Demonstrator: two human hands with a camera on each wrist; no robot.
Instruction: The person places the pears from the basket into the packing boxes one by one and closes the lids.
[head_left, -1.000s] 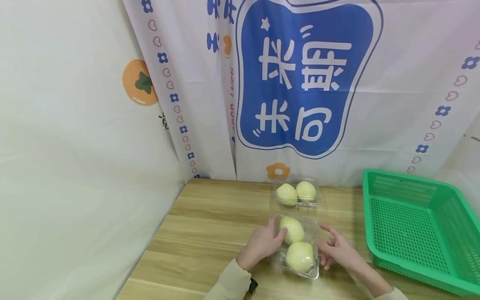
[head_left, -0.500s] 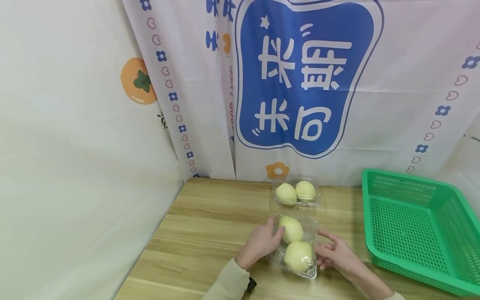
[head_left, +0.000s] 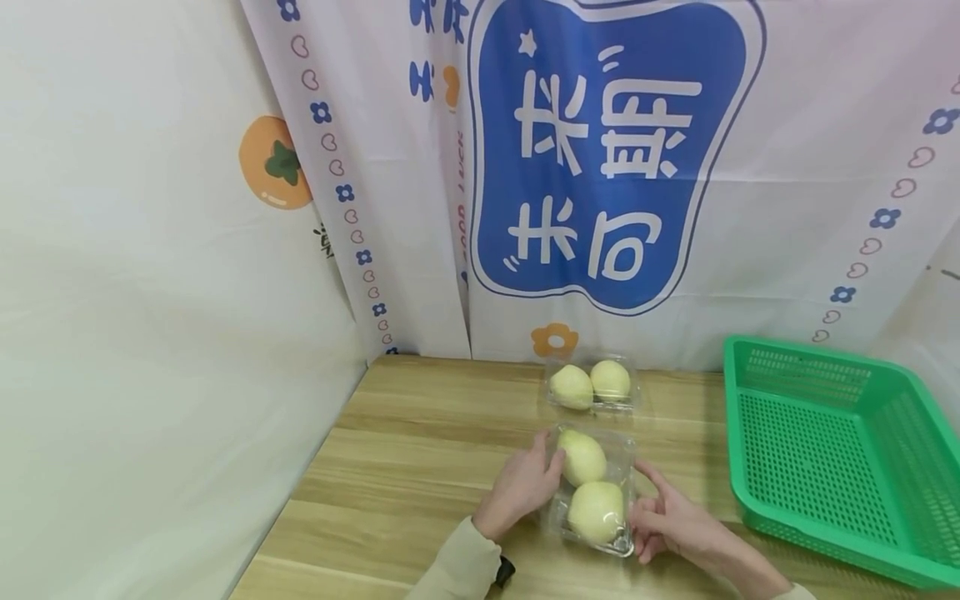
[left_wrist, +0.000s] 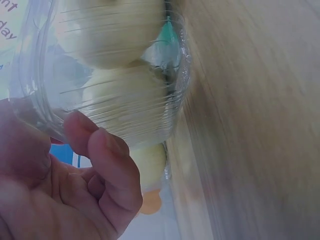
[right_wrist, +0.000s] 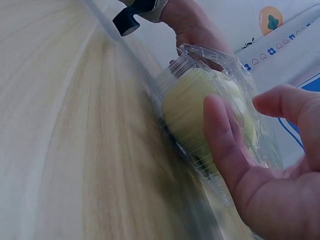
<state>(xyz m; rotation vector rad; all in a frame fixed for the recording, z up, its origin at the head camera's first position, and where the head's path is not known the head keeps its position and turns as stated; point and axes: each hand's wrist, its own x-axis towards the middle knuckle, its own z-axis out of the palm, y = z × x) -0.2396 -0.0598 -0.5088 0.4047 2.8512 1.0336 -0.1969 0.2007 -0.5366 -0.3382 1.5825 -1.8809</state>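
Note:
Between my two hands on the wooden table lies a clear plastic clamshell box (head_left: 618,454) with two pale yellow-green pears (head_left: 596,512) inside. At its left side my left hand (head_left: 519,492) grips the box, the thumb by the upper pear and bent fingers (left_wrist: 112,155) along the rim and ribbed wall. My right hand (head_left: 678,521) touches the right edge near the front corner. In the right wrist view, one extended finger (right_wrist: 222,132) lies against the side wall while another digit points at the lid's rim. The box covers part of the left fingers in the head view.
Behind, against the curtain, stands a second clear box (head_left: 628,400) holding two pears (head_left: 611,381). A green perforated basket (head_left: 738,450) sits at the right, close to my right forearm. A white wall sheet (head_left: 187,375) borders the table's left side.
My left thumb has drawn back slightly from the upper pear toward the box's left edge. My right hand has slid slightly along the right edge toward me. The box has barely moved.

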